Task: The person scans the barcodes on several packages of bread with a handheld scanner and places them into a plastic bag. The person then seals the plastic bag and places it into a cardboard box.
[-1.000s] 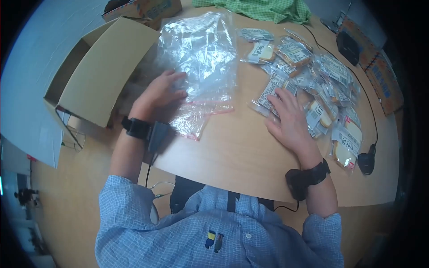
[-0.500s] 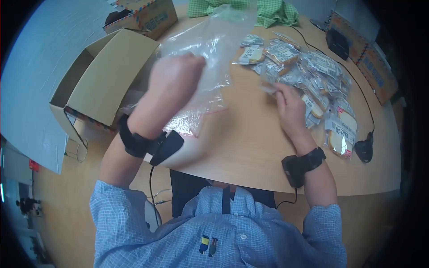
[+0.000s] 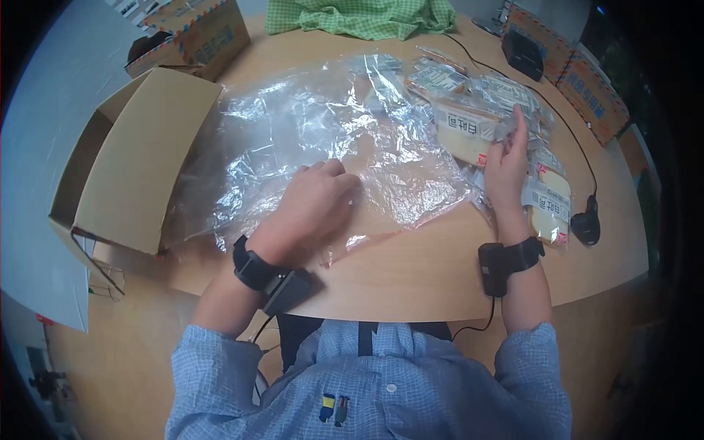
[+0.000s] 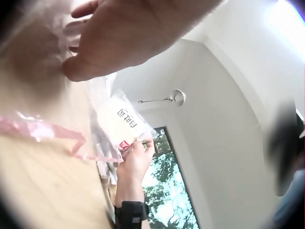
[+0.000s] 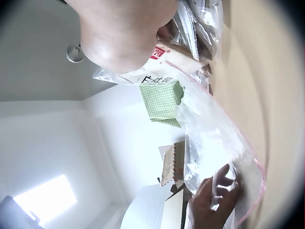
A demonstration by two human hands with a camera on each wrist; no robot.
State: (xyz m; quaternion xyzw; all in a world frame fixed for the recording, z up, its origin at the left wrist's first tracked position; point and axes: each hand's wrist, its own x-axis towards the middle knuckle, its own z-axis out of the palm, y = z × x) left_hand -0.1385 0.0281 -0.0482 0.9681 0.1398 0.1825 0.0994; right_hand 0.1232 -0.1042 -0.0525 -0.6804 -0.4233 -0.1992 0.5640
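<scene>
A large clear plastic bag (image 3: 271,139) with a pinkish-red edge lies spread across the table. My left hand (image 3: 315,202) rests on it near the front edge; in the right wrist view the fingers of that hand (image 5: 212,202) are loosely bent and spread against the film. At the bag's right side, my right hand (image 3: 507,169) grips a wrapped bread slice (image 3: 460,132) by its side and holds it raised. The wrapped slice (image 4: 123,119) is upright beyond the bag's edge in the left wrist view. Fingertips of my right hand are partly hidden behind the packet.
More wrapped slices (image 3: 548,202) are heaped at the right, beside a black device and its cable (image 3: 584,227). An open cardboard box (image 3: 139,161) stands at the left. Green checked cloth (image 3: 359,18) and printed cartons (image 3: 213,44) are at the back.
The bag is now spread wider, reaching right over part of the heap. My left hand has come down onto it, and my right hand has lifted a wrapped slice.
</scene>
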